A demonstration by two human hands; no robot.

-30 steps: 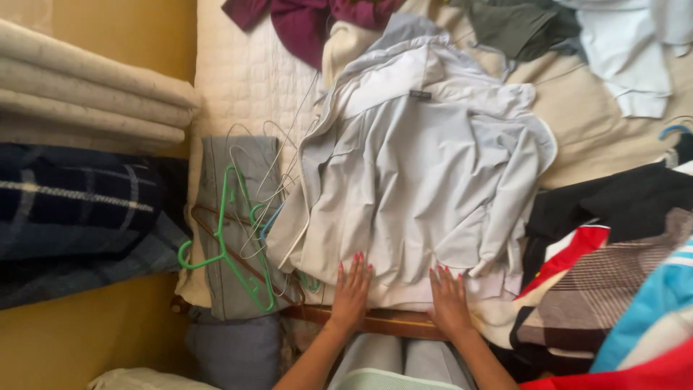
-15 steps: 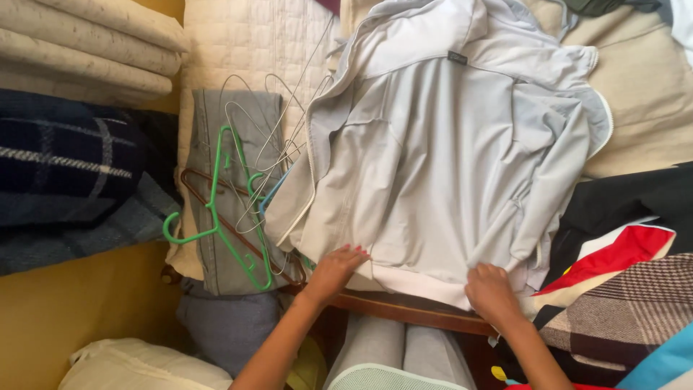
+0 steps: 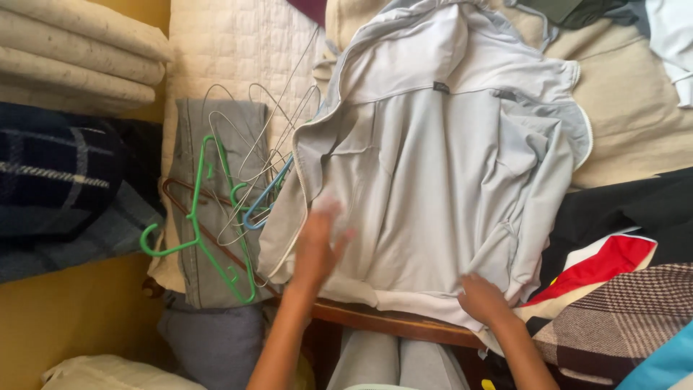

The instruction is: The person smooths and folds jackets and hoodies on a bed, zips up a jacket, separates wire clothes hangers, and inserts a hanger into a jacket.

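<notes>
A pale grey hooded jacket (image 3: 433, 188) lies spread out on the bed in front of me, hood away from me. My left hand (image 3: 317, 245) is blurred and rests flat on the jacket's lower left part, fingers apart. At the bottom hem on the right side, my right hand (image 3: 484, 300) has its fingers curled on the fabric. The hem lies along the wooden bed edge (image 3: 390, 321).
Left of the jacket, a green hanger (image 3: 198, 224), a blue hanger (image 3: 263, 202) and wire hangers (image 3: 245, 130) lie on folded grey trousers (image 3: 216, 289). Folded cream blankets (image 3: 72, 50) and a dark plaid blanket (image 3: 65, 173) are stacked far left. Mixed clothes (image 3: 613, 253) are piled right.
Both hands lay flat near the hem, then gripped it. Now my left hand has let go and moved up onto the jacket, while the right stays at the hem. The jacket looks smoother.
</notes>
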